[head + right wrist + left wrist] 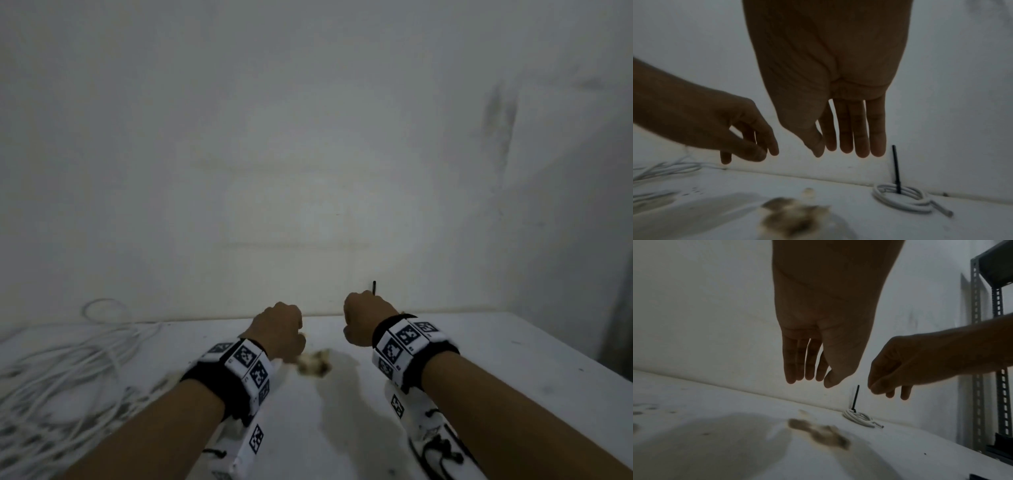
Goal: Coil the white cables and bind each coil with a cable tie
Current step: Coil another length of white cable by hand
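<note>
Finished coil [902, 198] lies flat on the counter [869, 224] near the wall [962, 113], black cable tie [896, 168] cinched round it with its tail sticking straight up. I'd judge it was set at the back to keep it out of the working area. One cut end of the coil pokes out toward the right.

Loose white cables [65, 370] sit in a tangled pile at the counter's left, well apart from the coil; I read those as the next ones to wind.

My left hand [818, 340] hangs above the counter, fingers straight down and relaxed, holding nothing. My right hand [838, 105] does the same, just above the tie's tail, not touching it. Both released, likely between coils.

A brownish stain [795, 217] marks the counter between my hands. A slotted metal rack [988, 353] stands at the right edge.

Hard to read: in the head view my right hand hides the coil, only the tie's tip shows. The cable pile runs off frame, so I can't count strands. The tie's locking head is too small to make out. All views are dim and blurred.
</note>
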Motion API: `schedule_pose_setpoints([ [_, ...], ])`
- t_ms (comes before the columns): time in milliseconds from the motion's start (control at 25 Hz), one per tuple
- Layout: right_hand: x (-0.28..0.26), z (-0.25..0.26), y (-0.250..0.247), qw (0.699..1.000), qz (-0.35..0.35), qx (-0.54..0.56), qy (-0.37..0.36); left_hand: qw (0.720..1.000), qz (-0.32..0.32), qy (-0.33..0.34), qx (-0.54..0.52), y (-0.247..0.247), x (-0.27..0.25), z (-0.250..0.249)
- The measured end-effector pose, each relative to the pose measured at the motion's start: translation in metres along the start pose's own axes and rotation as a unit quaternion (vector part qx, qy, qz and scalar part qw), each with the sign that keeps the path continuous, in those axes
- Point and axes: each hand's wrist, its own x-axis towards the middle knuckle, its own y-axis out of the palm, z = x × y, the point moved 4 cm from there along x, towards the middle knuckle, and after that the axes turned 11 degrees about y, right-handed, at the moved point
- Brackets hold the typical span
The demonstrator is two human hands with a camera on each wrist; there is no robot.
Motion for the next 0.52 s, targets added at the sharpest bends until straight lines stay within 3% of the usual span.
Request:
schedule_pose_setpoints([
  [240, -0.06, 0.141, 0.014, 0.988, 0.057, -0.023, -0.144, 0.995, 0.034, -0.091, 0.024, -0.056, -0.125, 0.094],
  [520, -0.128, 0.309, 0.039, 0.922, 0.148, -0.026, -0.356, 0.957, 0.061, -0.279, -0.05, -0.09, -0.299, 0.226],
])
